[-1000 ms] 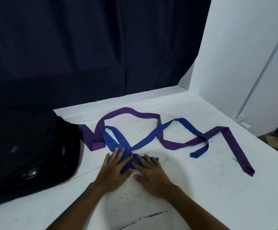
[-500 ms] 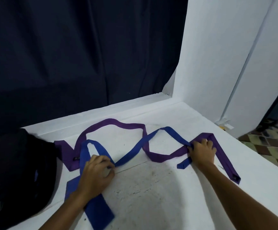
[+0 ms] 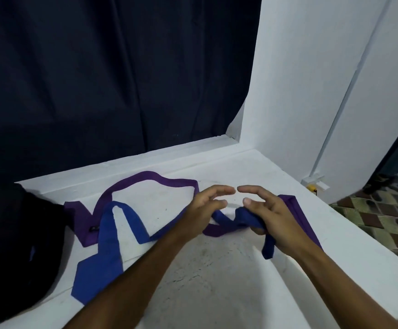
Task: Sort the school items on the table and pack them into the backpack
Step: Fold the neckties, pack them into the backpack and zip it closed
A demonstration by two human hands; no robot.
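— What lay nearest on the counter [image 3: 217, 288]?
— The wide end of the blue tie [image 3: 107, 236], flat on the white surface just beside the black backpack [image 3: 15, 245] at the left edge. Its band looped up and ran to the right.
— And the hands?
— The right hand [image 3: 271, 217] had its grip clenched on the narrow part of the blue tie, the lower fingers curled round it, with the tail hanging below the palm; the forefinger and thumb stood free above. The left hand [image 3: 205, 207] hovered over the band with its grip released, fingers loosely bent, fingertips close to those of the right.
— Beyond them?
— The purple tie [image 3: 150, 178] lay in a wide loop, crossing under the blue one, one end beside the backpack, the other behind the right hand. Farther back hung a dark curtain [image 3: 110, 79], beside a white wall [image 3: 312, 79].
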